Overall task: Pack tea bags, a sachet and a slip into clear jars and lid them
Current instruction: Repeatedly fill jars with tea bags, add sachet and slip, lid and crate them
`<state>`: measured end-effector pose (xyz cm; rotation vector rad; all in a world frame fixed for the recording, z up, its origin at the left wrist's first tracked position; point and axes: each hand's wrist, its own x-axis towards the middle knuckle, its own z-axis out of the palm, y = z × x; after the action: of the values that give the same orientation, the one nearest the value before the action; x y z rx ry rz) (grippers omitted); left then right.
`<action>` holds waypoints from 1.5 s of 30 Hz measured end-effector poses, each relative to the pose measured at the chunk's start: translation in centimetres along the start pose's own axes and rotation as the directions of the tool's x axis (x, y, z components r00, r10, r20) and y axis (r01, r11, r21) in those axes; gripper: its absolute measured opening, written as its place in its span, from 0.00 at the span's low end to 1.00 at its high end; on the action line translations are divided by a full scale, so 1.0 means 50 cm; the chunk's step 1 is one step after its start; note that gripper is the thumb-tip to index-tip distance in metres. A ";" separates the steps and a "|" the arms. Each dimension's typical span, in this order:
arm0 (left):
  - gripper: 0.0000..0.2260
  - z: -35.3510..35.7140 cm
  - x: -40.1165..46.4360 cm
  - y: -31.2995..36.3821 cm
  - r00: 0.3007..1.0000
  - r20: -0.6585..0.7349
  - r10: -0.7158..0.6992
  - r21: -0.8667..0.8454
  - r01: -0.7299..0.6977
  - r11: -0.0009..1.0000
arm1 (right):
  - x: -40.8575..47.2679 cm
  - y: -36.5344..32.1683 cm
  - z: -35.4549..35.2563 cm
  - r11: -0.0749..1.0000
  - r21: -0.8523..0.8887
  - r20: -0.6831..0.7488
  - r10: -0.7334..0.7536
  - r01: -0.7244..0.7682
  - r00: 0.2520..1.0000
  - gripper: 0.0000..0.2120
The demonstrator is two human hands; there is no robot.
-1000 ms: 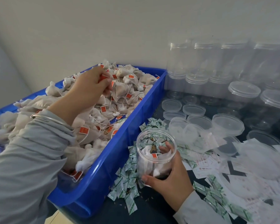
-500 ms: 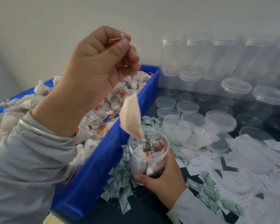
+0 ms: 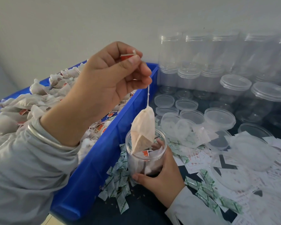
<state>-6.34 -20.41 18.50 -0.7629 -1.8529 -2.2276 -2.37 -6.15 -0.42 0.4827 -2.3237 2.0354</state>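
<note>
L hand [image 3: 107, 82] is raised over the blue bin [image 3: 94, 168], thumb & forefinger pinching a red paper tag [image 3: 126, 57]; other fingers curled in. From the tag a white string [image 3: 148, 98] drops straight down to a tea bag [image 3: 143, 130], which hangs free w/ its lower tip at the mouth of the clear jar [image 3: 146, 158], just over the near-left rim. R hand [image 3: 162, 177] grips that jar from the right side, thumb across the front low down, fingers wrapped round the back; one fingertip shows through the plastic near the rim. Jar stands upright on the dark surface [image 3: 136, 211], touching or almost touching the bin wall, & already holds several tea bags w/ a red tag visible inside. Bin is heaped w/ more tea bags [image 3: 44, 101]. Green-printed sachets [image 3: 118, 189] lie scattered round the jar base. White slips [image 3: 196, 158] spread to the right. Loose lids [image 3: 219, 118] sit behind, w/ empty jars [image 3: 195, 52] stacked vs the wall.
</note>
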 end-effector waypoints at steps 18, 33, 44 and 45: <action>0.03 -0.020 -0.023 -0.048 0.730 0.280 -0.623 0.890 0.046 0.454 | 0.006 0.007 0.001 0.998 0.059 0.003 -0.018 0.018 1.000 0.41; 0.05 -0.272 0.036 -0.099 0.869 -0.396 -0.297 0.801 0.485 0.350 | 0.003 0.011 0.002 0.998 0.049 0.024 0.029 -0.030 0.999 0.45; 0.10 -0.279 0.017 -0.172 0.701 -0.465 -0.540 0.864 0.226 -0.451 | 0.005 0.012 0.002 0.999 0.028 0.027 0.034 -0.035 0.999 0.45; 0.09 -0.283 0.019 -0.172 0.709 -0.469 -0.527 0.859 0.226 -0.460 | 0.004 0.012 0.001 0.999 0.027 0.028 0.031 -0.032 0.999 0.45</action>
<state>-14.84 -31.69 9.83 0.2741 -3.3176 0.3190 -2.69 -6.19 -0.95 0.4806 -2.3370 2.0902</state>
